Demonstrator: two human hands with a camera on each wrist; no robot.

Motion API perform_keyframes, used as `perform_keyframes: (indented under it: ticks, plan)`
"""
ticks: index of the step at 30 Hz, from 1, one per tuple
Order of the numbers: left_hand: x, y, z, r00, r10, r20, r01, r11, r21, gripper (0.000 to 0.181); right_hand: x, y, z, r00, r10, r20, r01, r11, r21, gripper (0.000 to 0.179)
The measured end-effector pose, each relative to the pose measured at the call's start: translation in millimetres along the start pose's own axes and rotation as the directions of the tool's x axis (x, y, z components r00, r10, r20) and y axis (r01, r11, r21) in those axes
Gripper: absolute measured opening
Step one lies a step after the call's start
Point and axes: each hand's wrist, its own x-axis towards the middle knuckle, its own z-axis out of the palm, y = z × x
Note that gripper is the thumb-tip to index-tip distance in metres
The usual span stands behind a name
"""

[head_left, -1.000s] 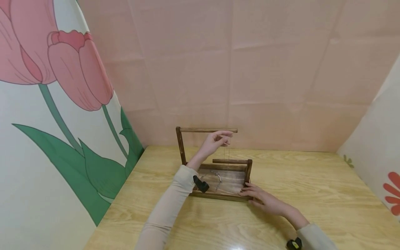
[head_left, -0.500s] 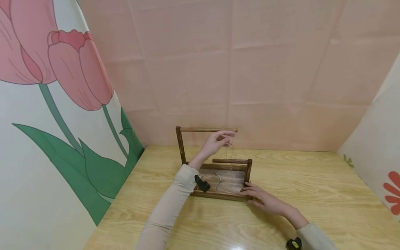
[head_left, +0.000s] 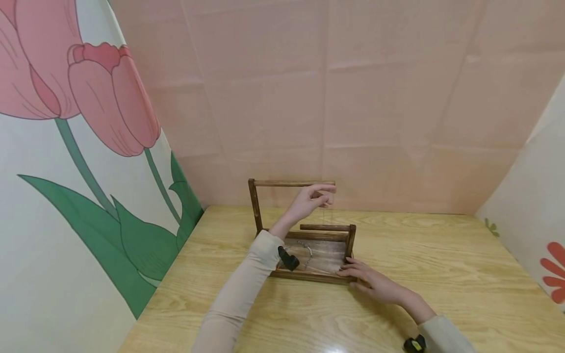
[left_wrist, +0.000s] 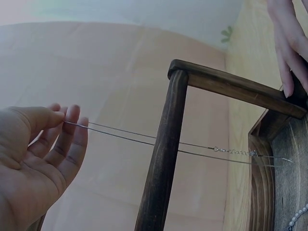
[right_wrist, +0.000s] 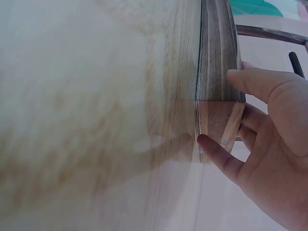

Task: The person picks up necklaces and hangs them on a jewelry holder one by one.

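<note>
A dark wooden jewelry stand (head_left: 309, 278) has a tray base, a tall upper bar (head_left: 282, 184) and a shorter lower bar (head_left: 324, 228). Thumb and fingertips of my left hand (head_left: 309, 201) pinch a thin silver necklace (left_wrist: 234, 151), level with the upper bar's free end. Its two strands hang past the lower bar toward the tray, and an extender chain shows on one strand. My right hand (head_left: 375, 284) holds the tray's front right corner, thumb on the front wall and one fingertip on the end face (right_wrist: 216, 120). Inside the tray lies a beaded strand (head_left: 310, 251).
The stand rests on a light wood-grain table (head_left: 441, 264). Behind it hangs a pink cloth backdrop (head_left: 379, 117). A tulip-printed panel (head_left: 106, 206) borders the left side and a white flowered panel (head_left: 529, 196) the right. A black wrist camera (head_left: 288, 259) overlaps the tray's left part.
My left hand has slid slightly right along the upper bar toward its free end, bringing the hanging necklace with it. The right hand and the stand stay in place.
</note>
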Motion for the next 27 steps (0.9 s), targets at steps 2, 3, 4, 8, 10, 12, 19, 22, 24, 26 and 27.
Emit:
perform_keyframes:
  ticks: [2, 3, 4, 8, 10, 12, 19, 22, 24, 26, 27]
  plan:
    - [-0.4, 4.5, 0.4, 1.0, 0.009, 0.006, -0.009, 1.0, 0.003, 0.033, 0.4, -0.3, 0.2, 1.0, -0.003, -0.004, 0.003, 1.0, -0.006, 0.04]
    - [-0.8, 7.6, 0.5, 1.0, 0.016, 0.01, -0.016, 1.0, 0.004, 0.033, 0.6, 0.0, 0.5, 1.0, -0.005, -0.008, 0.005, 1.0, -0.012, 0.04]
    - [-1.3, 10.9, 0.5, 1.0, 0.02, 0.013, -0.02, 1.0, 0.006, 0.033, 0.9, 0.1, 0.6, 1.0, -0.007, -0.011, 0.007, 1.0, -0.016, 0.039]
    - [-2.9, 24.7, -0.1, 1.0, 0.016, 0.023, -0.016, 1.0, 0.023, 0.034, 2.0, 0.0, 0.4, 1.0, 0.007, -0.015, -0.007, 1.0, -0.004, 0.039]
    - [-2.6, 28.5, 0.0, 1.0, 0.003, 0.028, -0.004, 0.999, 0.042, 0.035, 2.2, 0.5, 0.4, 1.0, 0.013, -0.012, -0.013, 1.0, -0.002, 0.038]
    - [-1.7, 30.1, 0.2, 0.999, -0.005, 0.036, 0.003, 0.998, 0.059, 0.035, 2.4, 1.2, 0.4, 1.0, 0.018, -0.008, -0.018, 1.0, -0.001, 0.039]
    - [-0.2, 32.1, -0.3, 0.998, 0.019, 0.058, -0.022, 0.999, 0.047, 0.037, 1.5, 4.3, 1.6, 0.999, 0.043, 0.003, -0.043, 0.999, 0.016, 0.04]
    - [0.9, 31.1, 0.2, 0.998, 0.029, 0.054, -0.031, 0.999, 0.041, 0.038, 0.9, 5.2, 2.2, 0.999, 0.052, 0.012, -0.053, 0.998, 0.04, 0.04]
    - [1.7, 30.7, 0.3, 0.998, 0.034, 0.05, -0.036, 0.999, 0.035, 0.038, 0.7, 6.1, 2.6, 0.998, 0.054, 0.016, -0.055, 0.997, 0.052, 0.04]
    - [2.2, 30.8, 0.1, 0.999, 0.029, 0.043, -0.03, 0.999, 0.029, 0.039, 0.7, 6.9, 3.1, 0.998, 0.053, 0.018, -0.054, 0.997, 0.058, 0.04]
    - [2.3, 31.0, 0.0, 0.999, 0.024, 0.04, -0.025, 0.999, 0.03, 0.039, 0.8, 7.3, 3.3, 0.998, 0.053, 0.019, -0.054, 0.997, 0.06, 0.04]
